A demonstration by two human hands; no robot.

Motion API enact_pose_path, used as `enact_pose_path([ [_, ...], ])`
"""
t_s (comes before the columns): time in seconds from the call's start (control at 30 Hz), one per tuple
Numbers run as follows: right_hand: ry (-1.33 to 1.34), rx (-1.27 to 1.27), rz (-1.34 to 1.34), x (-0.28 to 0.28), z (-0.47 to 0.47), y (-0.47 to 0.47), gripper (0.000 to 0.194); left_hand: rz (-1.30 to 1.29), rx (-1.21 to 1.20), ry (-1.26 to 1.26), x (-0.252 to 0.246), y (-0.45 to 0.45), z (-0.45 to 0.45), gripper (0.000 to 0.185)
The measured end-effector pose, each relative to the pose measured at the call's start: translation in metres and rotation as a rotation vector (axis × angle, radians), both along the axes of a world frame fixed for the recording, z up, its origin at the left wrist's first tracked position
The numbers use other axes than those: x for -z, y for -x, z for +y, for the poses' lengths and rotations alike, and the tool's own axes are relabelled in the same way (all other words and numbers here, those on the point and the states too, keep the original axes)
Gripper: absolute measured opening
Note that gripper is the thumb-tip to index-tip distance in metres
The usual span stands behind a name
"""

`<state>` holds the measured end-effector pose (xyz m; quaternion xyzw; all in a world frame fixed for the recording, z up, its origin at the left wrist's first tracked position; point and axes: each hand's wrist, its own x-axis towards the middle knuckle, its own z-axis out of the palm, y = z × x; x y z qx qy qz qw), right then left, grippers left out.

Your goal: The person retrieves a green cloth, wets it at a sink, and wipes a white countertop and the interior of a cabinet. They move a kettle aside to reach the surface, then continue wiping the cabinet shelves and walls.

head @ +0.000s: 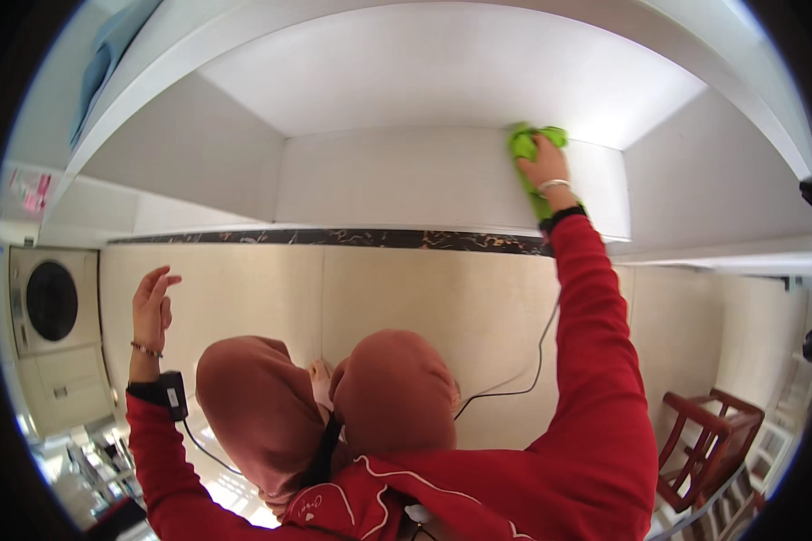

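Inside a white cabinet compartment, my right hand (545, 162) presses a green cloth (522, 143) down near the back right corner of the bottom shelf board (392, 177). Part of the cloth trails under the wrist towards the front edge. The hand covers the middle of the cloth. My left hand (153, 301) hangs in the air at the left, over the beige floor, with bent fingers and nothing in it. A black device (173, 395) with a cable is strapped at the left wrist.
A black marble-patterned strip (365, 238) runs below the shelf front. At far left stands a front-loading appliance (53, 299) with a round dark door. A red-brown wooden stool (707, 439) is at lower right. A thin black cable (540, 365) hangs by the right arm.
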<state>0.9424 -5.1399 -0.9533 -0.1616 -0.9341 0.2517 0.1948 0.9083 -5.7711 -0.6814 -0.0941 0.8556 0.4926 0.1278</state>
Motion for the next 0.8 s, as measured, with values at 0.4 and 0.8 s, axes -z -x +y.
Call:
enact_pose_path([
  [0.4, -0.120, 0.174, -0.161, 0.064, -0.051, 0.031, 0.054, 0.104, -0.102, 0.113, -0.038, 0.009, -0.068, 0.030],
  [0.8, -0.009, -0.475, -0.300, 0.059, -0.363, 0.246, 0.048, -0.070, 0.229, -0.245, 0.034, 0.093, -0.137, 0.024],
])
